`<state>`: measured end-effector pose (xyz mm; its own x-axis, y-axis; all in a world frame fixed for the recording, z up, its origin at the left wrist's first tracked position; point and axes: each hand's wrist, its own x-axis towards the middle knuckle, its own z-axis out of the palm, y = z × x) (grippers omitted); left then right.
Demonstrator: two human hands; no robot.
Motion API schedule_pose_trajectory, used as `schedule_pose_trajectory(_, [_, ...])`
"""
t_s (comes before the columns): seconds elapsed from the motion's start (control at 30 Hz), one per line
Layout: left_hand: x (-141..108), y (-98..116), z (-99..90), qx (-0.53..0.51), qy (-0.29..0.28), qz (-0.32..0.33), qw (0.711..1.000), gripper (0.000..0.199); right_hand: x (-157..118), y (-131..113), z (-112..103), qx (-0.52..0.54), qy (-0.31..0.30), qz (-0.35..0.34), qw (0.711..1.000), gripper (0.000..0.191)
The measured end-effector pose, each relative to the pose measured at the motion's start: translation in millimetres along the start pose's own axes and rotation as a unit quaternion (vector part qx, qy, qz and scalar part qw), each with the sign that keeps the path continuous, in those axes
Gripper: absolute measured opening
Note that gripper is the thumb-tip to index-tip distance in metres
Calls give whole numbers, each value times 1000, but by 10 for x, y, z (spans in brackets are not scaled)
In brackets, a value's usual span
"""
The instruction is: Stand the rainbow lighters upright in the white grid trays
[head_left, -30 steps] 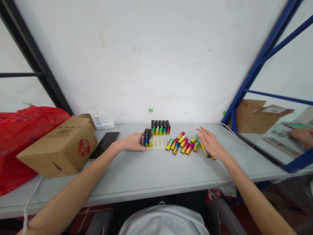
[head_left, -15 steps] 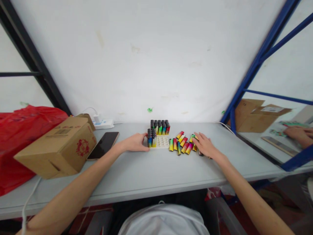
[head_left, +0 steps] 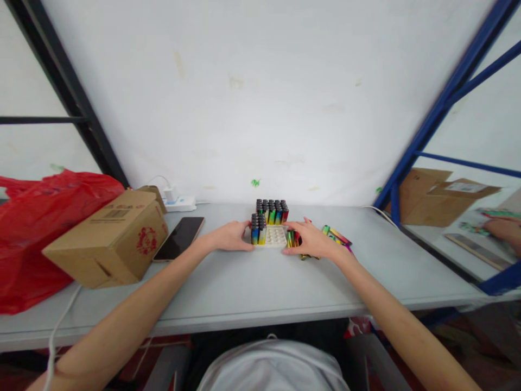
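A white tray [head_left: 275, 235] with round holes lies near the middle of the table. Lighters [head_left: 258, 230] with black tops and colourful bodies stand upright in its left part. More of them [head_left: 273, 212] stand in a block behind. My left hand [head_left: 233, 236] is curved round the tray's left end, thumb at the front corner and fingers beside the lighters. At the right end, my right hand [head_left: 310, 239] is cupped with thumb and fingers apart. Loose shiny lighters [head_left: 293, 238] lie between its thumb and fingers, and others [head_left: 337, 235] lie to its right, partly hidden.
On the left are a dark phone [head_left: 179, 239], a cardboard box [head_left: 109, 236], a red plastic bag [head_left: 52, 233] and a white power strip [head_left: 181, 203]. The wall borders the table's back. Beyond a blue frame [head_left: 431, 114] at right, another person's hand [head_left: 504, 231] shows.
My right hand has moved left, from the right side of the loose lighters to the tray's right end. Some loose lighters are now bunched beside the tray. My left hand stays at the tray.
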<state>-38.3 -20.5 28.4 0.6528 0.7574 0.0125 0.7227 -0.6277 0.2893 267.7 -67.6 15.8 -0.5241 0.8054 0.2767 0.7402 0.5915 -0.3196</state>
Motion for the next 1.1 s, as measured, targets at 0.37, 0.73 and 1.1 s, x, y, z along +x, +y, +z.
schedule_pose_trajectory(0.37, [9,-29,20,4,11,16,1000,63,468,-136,-6,481,145,64,862,53])
schedule_pose_trajectory(0.73, [9,-6,-1,-17,-2,2,1000,60,404,-263,145,461,126,95,873,42])
schedule_pose_trajectory(1.1, [-17,-43,-75,-55,-48,15,997,49,410,-295,352,299,155,124,933,57])
